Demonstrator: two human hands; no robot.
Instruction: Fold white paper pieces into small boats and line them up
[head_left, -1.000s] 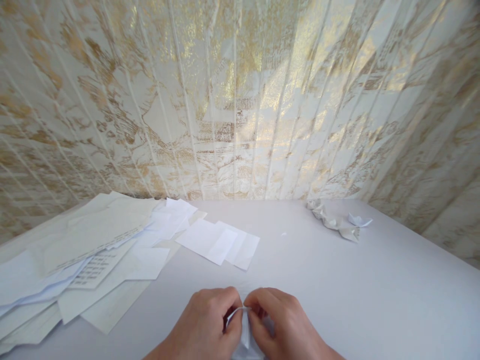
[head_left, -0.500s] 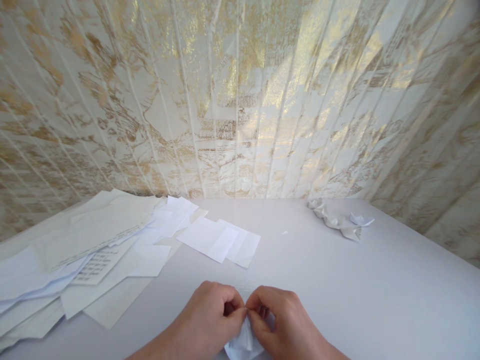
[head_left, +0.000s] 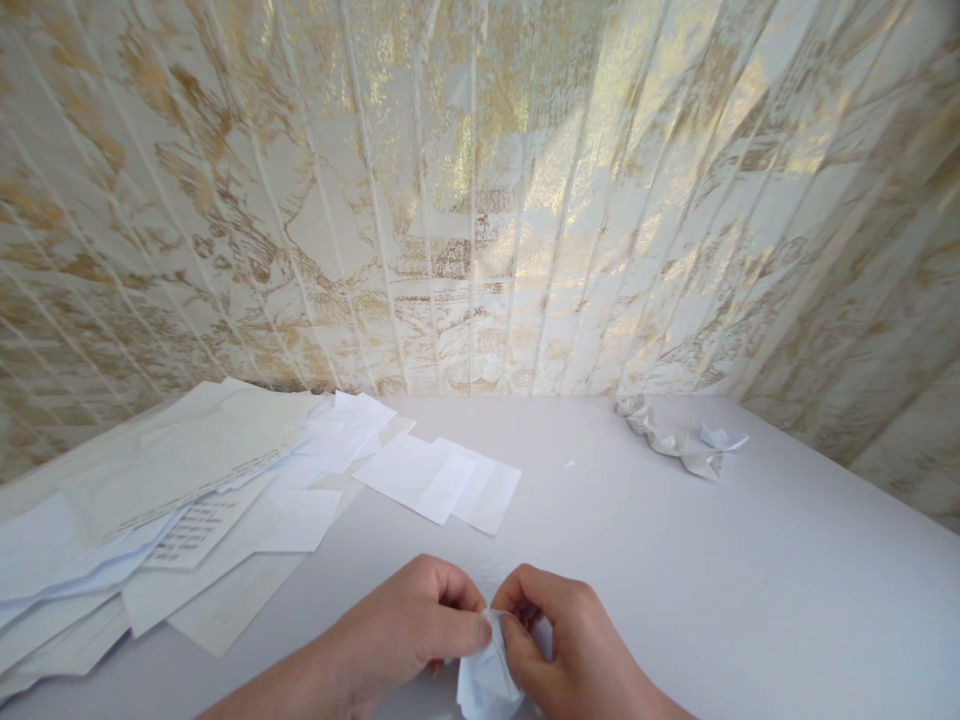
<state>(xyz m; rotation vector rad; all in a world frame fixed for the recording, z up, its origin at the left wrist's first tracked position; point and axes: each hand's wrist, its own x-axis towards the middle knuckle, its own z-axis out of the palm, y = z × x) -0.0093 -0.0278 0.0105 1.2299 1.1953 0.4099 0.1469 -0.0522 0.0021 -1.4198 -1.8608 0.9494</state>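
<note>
A folded piece of white paper (head_left: pixel 489 678) is held low in the middle of the view, at the near side of the table. My left hand (head_left: pixel 431 620) pinches its upper left edge between thumb and forefinger. On the other side, my right hand (head_left: pixel 559 630) pinches the upper right edge the same way. The two sets of fingertips almost meet at the top of the paper. Several creases show on its face, while the lower end runs to the bottom of the frame.
A pile of loose paper sheets (head_left: pixel 225 430), some printed, covers the table's left. Two white slips (head_left: pixel 442 485) lie near the middle. Crumpled folded paper pieces (head_left: pixel 667 440) and a small folded paper (head_left: pixel 722 438) sit back right. A patterned wall (head_left: pixel 480 200) stands behind the table (head_left: pixel 750 580).
My left hand has shifted its grip slightly, with the thumb now laid flatter against the paper. The folded paper has turned and looks narrower. The right hand has barely moved.
</note>
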